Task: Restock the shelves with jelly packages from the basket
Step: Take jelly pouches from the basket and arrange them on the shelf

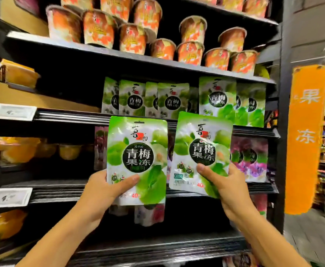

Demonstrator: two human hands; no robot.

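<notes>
My left hand grips the lower left corner of a green jelly package, thumb across its front. My right hand grips the bottom of a second green jelly package, tilted slightly right. Both packages are held upright in front of the dark shelves, just below a shelf where several matching green packages stand in a row. The left part of that shelf is bare. The basket is out of view.
Orange cups crowd the shelf above. Purple jelly packages stand on the shelf below at right, yellow cups at left. White price tags sit on the shelf edges. An orange sign hangs at the right post.
</notes>
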